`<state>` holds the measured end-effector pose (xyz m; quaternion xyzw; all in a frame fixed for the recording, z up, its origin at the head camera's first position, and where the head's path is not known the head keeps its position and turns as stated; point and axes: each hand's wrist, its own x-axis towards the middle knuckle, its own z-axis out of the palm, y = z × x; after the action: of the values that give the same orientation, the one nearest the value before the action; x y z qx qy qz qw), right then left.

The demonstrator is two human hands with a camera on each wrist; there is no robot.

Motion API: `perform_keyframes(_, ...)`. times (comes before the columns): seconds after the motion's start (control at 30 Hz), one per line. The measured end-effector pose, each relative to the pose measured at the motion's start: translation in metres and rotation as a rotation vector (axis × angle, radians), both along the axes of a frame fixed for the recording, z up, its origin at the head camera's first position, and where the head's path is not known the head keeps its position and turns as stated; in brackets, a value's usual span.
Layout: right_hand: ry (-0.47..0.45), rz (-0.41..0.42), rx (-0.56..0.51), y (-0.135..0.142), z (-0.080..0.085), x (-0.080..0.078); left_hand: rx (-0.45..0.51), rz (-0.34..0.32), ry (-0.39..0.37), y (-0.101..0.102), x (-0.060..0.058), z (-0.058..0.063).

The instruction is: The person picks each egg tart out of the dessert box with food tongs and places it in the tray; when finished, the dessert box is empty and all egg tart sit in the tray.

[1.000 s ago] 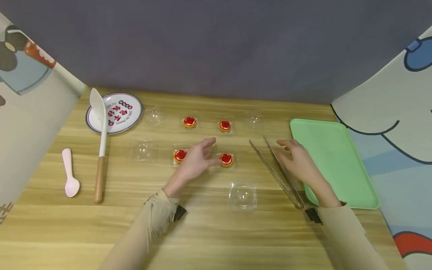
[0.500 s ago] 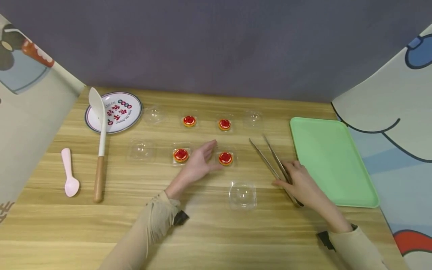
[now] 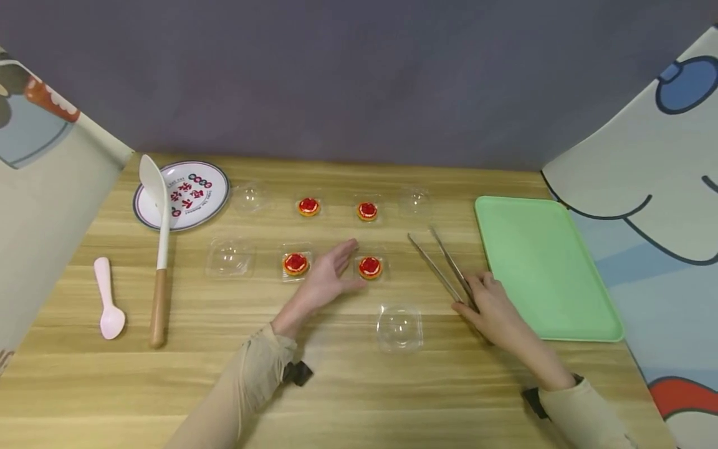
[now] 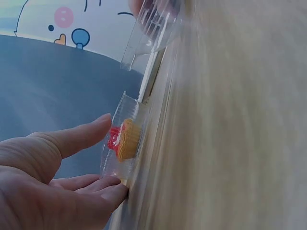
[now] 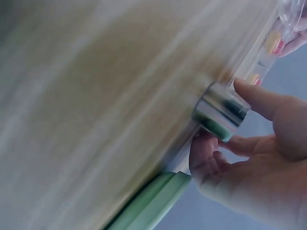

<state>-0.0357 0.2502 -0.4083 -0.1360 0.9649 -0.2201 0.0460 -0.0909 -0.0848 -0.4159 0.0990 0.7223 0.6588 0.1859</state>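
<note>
My right hand [image 3: 493, 312] holds a pair of metal tongs [image 3: 434, 268] near the bent end, thumb on one arm and fingers on the other. In the right wrist view the shiny bend of the tongs [image 5: 220, 111] sits between thumb and fingers. My left hand [image 3: 322, 284] hovers with thumb and fingers spread between two red-topped tarts, the left tart [image 3: 295, 264] and the right tart [image 3: 370, 267], each in a clear plastic box. The left wrist view has a tart [image 4: 126, 139] just beyond the thumb tip, and the fingertips close to its box; contact cannot be told.
Two more tarts, a back-left tart [image 3: 308, 206] and a back-right tart [image 3: 367, 211], stand behind. Several clear plastic boxes, one at front [image 3: 399, 328], lie around. A green tray [image 3: 550, 268] is at right; a plate [image 3: 210, 202], a long-handled ladle [image 3: 159, 299] and a pink spoon [image 3: 106, 293] at left.
My right hand has come down onto the tongs, nearer their bent end, and now grips them. The left hand has barely moved. The head view has shifted slightly.
</note>
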Motion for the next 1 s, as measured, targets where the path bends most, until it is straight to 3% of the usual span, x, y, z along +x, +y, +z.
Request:
perform_keyframes(0.2, 0.003, 0.018, -0.018, 0.000, -0.001, 0.004, 0.000, -0.002, 0.014, 0.000, 0.002, -0.004)
perform_keyframes(0.53, 0.120, 0.064, -0.016, 0.000, -0.004, 0.005, -0.007, 0.000, 0.048, 0.000, 0.002, -0.003)
perform_keyframes(0.8, 0.098, 0.064, -0.030, 0.000, 0.000, 0.009, -0.009, 0.008, 0.072, 0.000, 0.003, -0.005)
perform_keyframes(0.9, 0.136, 0.082, -0.057, 0.008, -0.008, 0.007, -0.019, 0.012, 0.082, 0.000, 0.002, -0.006)
perform_keyframes(1.0, 0.202, 0.095, -0.063, 0.025, -0.030, 0.002, -0.028, 0.016, 0.091, 0.001, 0.002, -0.006)
